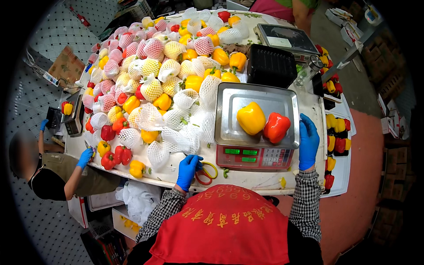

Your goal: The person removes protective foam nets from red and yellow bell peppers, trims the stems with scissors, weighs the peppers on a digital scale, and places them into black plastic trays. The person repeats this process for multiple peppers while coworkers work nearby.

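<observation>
My left hand (187,173), in a blue glove, is at the table's near edge, closed over the blade end of scissors (209,173) whose red and yellow loops stick out to its right. Its fingers partly hide the blades. Also gloved in blue, my right hand (308,142) is open beside the right edge of the scale's metal tray (229,128), holding nothing. On that tray lie a yellow bell pepper (251,118) and a red bell pepper (277,127), side by side. The red scale (255,157) has lit green displays.
Peppers in foam net sleeves (150,88) heap across the table's left and back. Behind the scale stand a black crate (271,66), a glass jar (309,70) and another scale (287,39). White trays of peppers (338,132) sit at right. A co-worker (66,170) works at left.
</observation>
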{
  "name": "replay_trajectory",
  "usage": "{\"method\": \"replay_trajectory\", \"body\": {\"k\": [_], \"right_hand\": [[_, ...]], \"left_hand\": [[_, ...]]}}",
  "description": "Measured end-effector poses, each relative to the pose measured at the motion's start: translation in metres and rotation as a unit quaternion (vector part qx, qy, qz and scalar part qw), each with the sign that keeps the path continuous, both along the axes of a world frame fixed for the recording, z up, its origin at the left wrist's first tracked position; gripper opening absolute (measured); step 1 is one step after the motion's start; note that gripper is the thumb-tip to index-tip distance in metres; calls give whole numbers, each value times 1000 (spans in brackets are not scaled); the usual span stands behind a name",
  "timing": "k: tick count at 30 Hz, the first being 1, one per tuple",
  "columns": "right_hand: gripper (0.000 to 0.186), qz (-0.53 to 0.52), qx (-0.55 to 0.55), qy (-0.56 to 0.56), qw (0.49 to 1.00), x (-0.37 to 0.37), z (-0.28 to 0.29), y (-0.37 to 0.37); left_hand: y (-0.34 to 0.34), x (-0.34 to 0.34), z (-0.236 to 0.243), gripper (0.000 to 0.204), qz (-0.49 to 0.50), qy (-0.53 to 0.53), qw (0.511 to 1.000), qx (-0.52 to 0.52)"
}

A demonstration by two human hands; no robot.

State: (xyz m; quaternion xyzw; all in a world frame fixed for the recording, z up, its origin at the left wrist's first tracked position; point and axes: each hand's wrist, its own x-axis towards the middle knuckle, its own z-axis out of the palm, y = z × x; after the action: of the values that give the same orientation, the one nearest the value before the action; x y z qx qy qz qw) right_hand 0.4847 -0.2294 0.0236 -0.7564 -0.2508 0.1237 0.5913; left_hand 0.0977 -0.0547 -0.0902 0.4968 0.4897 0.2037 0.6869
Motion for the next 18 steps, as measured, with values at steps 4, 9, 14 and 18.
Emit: {"method": "replay_trajectory", "body": {"k": [4, 9, 14, 18], "right_hand": [[29, -12, 25, 15, 1000, 12, 3, -11], [30, -5, 30, 32, 999, 25, -2, -21], [26, 3, 43, 39, 998, 49, -11, -25], [24, 17, 56, 36, 998, 74, -17, -21]], "left_hand": [[-9, 5, -19, 25, 6, 21, 999, 39], [-22, 10, -47, 19, 0, 115, 966, 233], [-41, 26, -40, 10, -46, 233, 861, 450], [-48, 41, -42, 48, -62, 256, 783, 564]]}}
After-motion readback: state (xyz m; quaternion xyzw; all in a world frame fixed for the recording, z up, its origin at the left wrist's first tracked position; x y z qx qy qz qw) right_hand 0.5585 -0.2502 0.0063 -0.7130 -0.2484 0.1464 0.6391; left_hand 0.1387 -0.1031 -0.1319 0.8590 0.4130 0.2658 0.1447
